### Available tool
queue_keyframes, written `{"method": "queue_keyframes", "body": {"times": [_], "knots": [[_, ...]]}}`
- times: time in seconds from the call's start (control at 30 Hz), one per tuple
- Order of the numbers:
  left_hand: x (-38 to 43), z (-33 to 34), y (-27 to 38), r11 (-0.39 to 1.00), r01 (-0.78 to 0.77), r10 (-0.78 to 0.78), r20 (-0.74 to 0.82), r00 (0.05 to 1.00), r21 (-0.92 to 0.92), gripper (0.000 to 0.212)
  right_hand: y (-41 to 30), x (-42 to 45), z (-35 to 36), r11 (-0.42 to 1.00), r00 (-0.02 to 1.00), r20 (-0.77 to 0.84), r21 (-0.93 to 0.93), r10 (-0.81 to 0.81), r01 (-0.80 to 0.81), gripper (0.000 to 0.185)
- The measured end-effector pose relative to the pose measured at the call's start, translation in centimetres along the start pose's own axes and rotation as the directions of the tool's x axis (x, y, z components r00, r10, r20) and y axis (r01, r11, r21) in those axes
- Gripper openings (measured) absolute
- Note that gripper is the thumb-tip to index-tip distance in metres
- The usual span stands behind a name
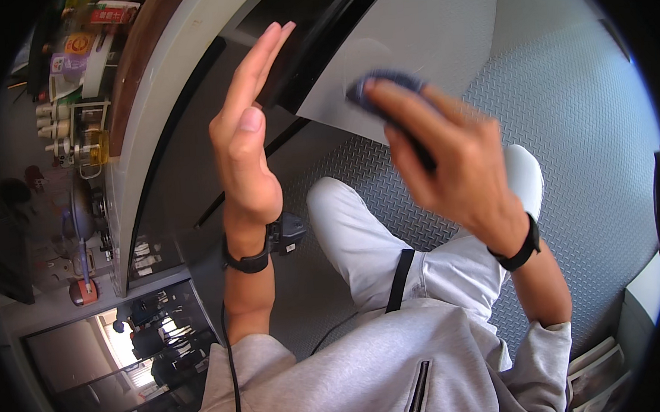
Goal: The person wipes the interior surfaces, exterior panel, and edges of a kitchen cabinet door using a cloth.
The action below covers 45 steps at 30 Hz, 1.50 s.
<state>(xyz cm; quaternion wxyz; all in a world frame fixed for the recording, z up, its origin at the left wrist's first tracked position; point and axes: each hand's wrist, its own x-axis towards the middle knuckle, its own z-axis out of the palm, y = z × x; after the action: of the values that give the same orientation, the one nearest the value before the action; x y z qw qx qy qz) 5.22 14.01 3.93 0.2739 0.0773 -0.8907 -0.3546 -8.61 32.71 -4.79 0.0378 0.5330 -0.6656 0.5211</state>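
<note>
My right hand (450, 149) grips a dark blue pad or folded cloth (393, 85), blurred by motion. This pad is over a pale grey panel (432, 27) with a black edge (338, 43), which looks like an appliance or cabinet door. Its surface carries light streaks and a rounded smudge. My left hand (248, 132) is raised with straight fingers and holds nothing. Its palm faces the dark glossy front (281, 18) beside the panel; whether it touches is unclear. Both wrists wear black bands.
A pale counter edge (161, 86) curves along the left. On the counter are seasoning jars (54, 128), a glass oil jug (96, 148), food packets (70, 63) and a frying pan (81, 210). Diamond-patterned flooring (548, 105) lies around my knees. A dark cable (230, 368) hangs by my left sleeve.
</note>
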Motion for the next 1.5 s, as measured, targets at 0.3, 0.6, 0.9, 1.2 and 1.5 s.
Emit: {"method": "queue_keyframes", "body": {"times": [0.3, 0.6, 0.9, 1.2, 1.5], "knots": [[0.1, 0.9, 0.1, 0.995, -0.046, 0.044, -0.027, 0.999, -0.09, 0.073, -2.8, 4.4, 2.1, 0.917, 0.973, -0.005, -0.336, -0.231, 0.216, 0.041], [0.2, 1.2, 1.4, 0.995, -0.007, 0.003, -0.045, 0.999, -0.1, 0.066, -3.4, 4.4, 1.1, 0.811, 0.965, 0.044, -0.534, -0.258, 0.241, 0.04], [-0.1, 1.7, 1.3, 0.991, -0.026, 0.021, -0.042, 0.999, -0.131, 0.066, -2.0, 4.6, -0.4, 0.825, 0.97, 0.037, -0.518, -0.239, 0.223, 0.045], [-0.2, 2.0, 0.4, 0.994, -0.065, 0.06, -0.059, 0.996, -0.091, 0.065, -2.4, -0.3, 1.7, 0.822, 0.844, 0.292, -0.234, -0.45, 0.519, 0.031], [-0.6, 1.6, 0.8, 0.996, -0.056, 0.052, -0.059, 0.997, -0.065, 0.067, 1.8, 2.4, -1.4, 0.956, 0.95, -0.265, -0.28, -0.165, 0.088, 0.044]]}}
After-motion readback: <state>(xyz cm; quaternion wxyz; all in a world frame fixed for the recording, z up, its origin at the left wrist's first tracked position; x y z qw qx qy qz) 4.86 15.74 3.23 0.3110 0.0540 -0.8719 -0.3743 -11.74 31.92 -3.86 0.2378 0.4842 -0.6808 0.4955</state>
